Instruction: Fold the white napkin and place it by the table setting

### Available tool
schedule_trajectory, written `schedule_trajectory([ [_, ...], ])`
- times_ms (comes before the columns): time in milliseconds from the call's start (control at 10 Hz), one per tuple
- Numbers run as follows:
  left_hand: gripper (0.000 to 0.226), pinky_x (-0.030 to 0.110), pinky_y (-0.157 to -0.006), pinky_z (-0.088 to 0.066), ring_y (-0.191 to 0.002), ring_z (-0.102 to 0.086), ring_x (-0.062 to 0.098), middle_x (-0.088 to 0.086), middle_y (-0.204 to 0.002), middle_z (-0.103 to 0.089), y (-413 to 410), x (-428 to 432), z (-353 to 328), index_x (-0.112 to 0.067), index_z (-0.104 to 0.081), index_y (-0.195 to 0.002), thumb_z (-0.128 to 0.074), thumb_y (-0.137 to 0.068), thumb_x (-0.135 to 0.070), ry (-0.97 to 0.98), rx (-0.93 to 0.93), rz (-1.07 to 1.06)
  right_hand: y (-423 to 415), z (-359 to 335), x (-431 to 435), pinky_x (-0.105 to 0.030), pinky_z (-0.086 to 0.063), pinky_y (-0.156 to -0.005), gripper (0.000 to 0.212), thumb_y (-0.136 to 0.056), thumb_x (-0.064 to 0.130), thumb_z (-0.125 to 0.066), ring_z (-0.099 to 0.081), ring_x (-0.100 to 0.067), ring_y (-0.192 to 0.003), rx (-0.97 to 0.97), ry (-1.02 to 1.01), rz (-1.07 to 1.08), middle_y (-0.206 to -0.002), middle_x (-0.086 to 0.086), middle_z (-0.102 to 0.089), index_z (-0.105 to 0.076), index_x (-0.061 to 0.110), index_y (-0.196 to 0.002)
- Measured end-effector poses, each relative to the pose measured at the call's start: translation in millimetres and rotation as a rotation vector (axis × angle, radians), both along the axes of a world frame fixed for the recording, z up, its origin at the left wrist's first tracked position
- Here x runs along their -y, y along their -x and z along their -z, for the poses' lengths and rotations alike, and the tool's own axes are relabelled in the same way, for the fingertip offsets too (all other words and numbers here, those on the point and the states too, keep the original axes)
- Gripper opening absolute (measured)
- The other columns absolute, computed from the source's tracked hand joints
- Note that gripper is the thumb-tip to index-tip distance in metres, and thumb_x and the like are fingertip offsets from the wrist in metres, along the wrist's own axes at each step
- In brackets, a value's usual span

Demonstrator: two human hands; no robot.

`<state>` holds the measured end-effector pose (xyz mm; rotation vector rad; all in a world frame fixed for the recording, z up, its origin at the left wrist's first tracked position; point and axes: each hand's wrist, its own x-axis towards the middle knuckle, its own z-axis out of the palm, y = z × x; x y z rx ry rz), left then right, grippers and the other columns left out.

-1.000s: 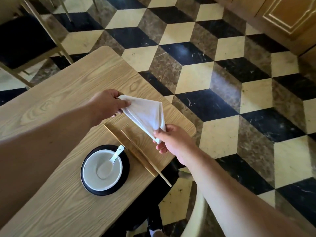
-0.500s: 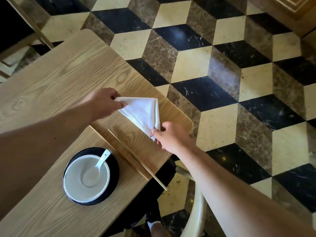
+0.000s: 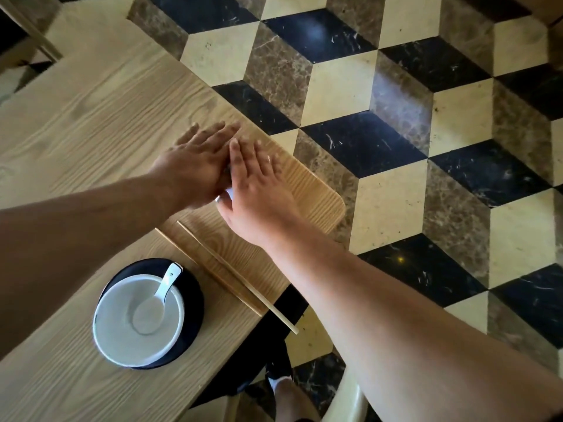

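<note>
The white napkin [image 3: 228, 194] lies on the wooden table [image 3: 91, 117] near its right corner. It is almost wholly hidden under my hands; only a small white sliver shows between them. My left hand [image 3: 198, 166] rests flat on it, fingers spread and pointing away from me. Beside it, my right hand [image 3: 259, 190] also lies flat, slightly overlapping the left. Neither hand grips anything. The place setting sits just toward me: a pair of chopsticks [image 3: 231, 275] and a white bowl [image 3: 122, 324] with a spoon [image 3: 166, 284] on a black plate [image 3: 192, 315].
The table's rounded corner [image 3: 335, 205] is close to the right of my hands, with the tiled floor [image 3: 396, 147] beyond. One chopstick tip overhangs the table's near edge. A pale chair [image 3: 350, 400] stands below my right arm; another chair [image 3: 30, 32] is at the top left.
Both hands held the folded napkin up by its corners before. It now lies on the table and both hands have flattened on top of it.
</note>
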<state>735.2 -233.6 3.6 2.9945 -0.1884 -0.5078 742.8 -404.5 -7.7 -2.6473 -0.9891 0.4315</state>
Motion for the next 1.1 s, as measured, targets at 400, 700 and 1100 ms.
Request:
schedule_trajectory([
  [400, 0.064, 0.047, -0.131, 0.008, -0.163, 0.001, 0.009, -0.009, -0.177, -0.008, 0, -27, 21, -0.039, -0.018, -0.167, -0.011, -0.106, -0.059, 0.076, 0.113, -0.133, 23, 27, 50, -0.050, -0.004, -0.131, 0.077, -0.110, 0.052, -0.026, 0.006, -0.029, -0.162, 0.084, 0.049, 0.021, -0.175, -0.014, 0.004, 0.000, 0.006, -0.166],
  [700, 0.065, 0.047, -0.131, 0.007, -0.163, 0.000, 0.012, -0.009, -0.177, -0.008, 2, -28, 22, -0.038, -0.019, -0.167, -0.011, -0.106, -0.060, 0.082, 0.115, -0.135, 28, 23, 55, -0.052, -0.002, -0.131, 0.074, -0.110, 0.050, -0.021, 0.007, -0.029, -0.162, 0.084, 0.114, 0.002, -0.175, -0.013, 0.005, 0.002, 0.005, -0.165],
  [1100, 0.082, 0.056, -0.131, -0.002, -0.163, -0.008, 0.025, 0.002, -0.177, -0.014, 35, -18, -49, -0.033, -0.021, -0.166, -0.015, -0.097, -0.077, -0.083, -0.048, -0.287, 4, -55, 23, -0.051, -0.030, -0.123, 0.078, -0.100, 0.067, -0.027, -0.037, -0.032, -0.149, 0.007, 0.255, 0.088, -0.159, -0.010, -0.046, -0.056, 0.010, -0.145],
])
